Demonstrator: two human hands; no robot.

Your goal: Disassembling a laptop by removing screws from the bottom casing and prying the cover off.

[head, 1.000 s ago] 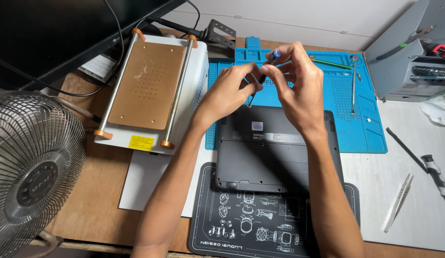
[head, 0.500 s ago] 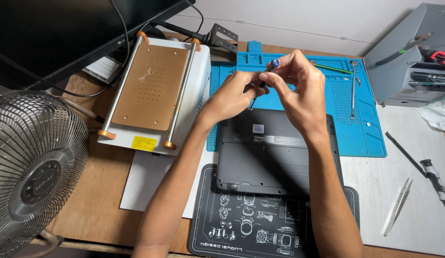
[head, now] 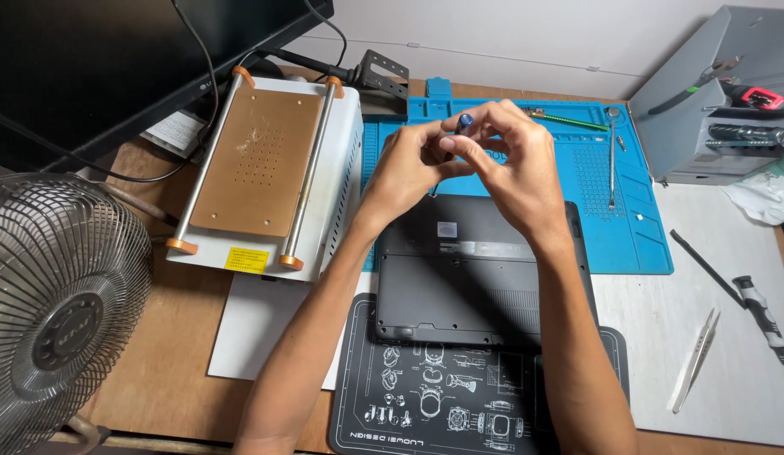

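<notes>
Screwdriver (head: 464,123) tip hidden — both hands enclose it.

Wooden desk (head: 156,371) under blue mat (head: 636,244), black mat (head: 367,413), fan (head: 55,312), tweezers (head: 693,361).

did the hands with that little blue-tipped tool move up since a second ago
Yes. Both hands and the blue-tipped tool have risen off the dark laptop, toward the blue mat's far edge.

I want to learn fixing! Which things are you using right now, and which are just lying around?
In use:
left hand
right hand
small blue-tipped tool
dark laptop, underside up

Lying about:
fan
heating plate machine
white tweezers
black screwdriver
grey tool rack
</notes>
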